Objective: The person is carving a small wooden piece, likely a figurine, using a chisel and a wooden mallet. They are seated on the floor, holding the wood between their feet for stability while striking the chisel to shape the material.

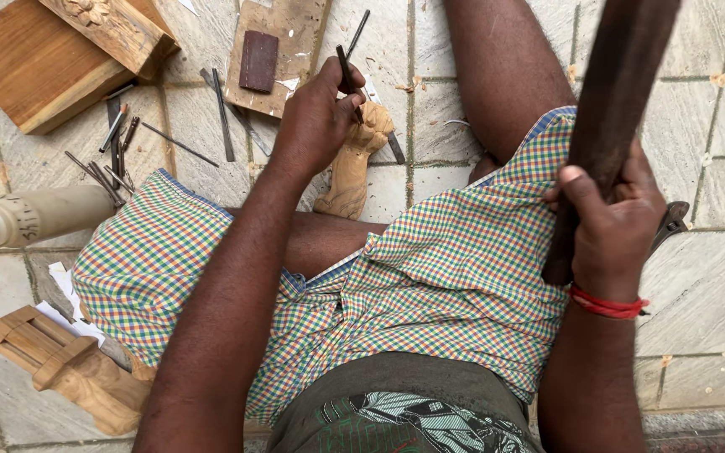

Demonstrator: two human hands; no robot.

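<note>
Seated on a tiled floor, a person's left hand (pixel 316 113) pinches a thin chisel (pixel 347 80) against a small pale wood carving (pixel 354 164) lying between the knees. Their right hand (pixel 614 214) is wrapped tightly around a dark wooden mallet (pixel 618 92), raised. For a clean cut, the chisel should probably be steady before striking. Roughly ten spare chisels (pixel 119 147) lie scattered at left; one sharpening stone (pixel 258 60) too.

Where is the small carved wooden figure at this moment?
In the head view, the small carved wooden figure stands on the tiled floor at upper centre, under the left hand holding a chisel.
</note>
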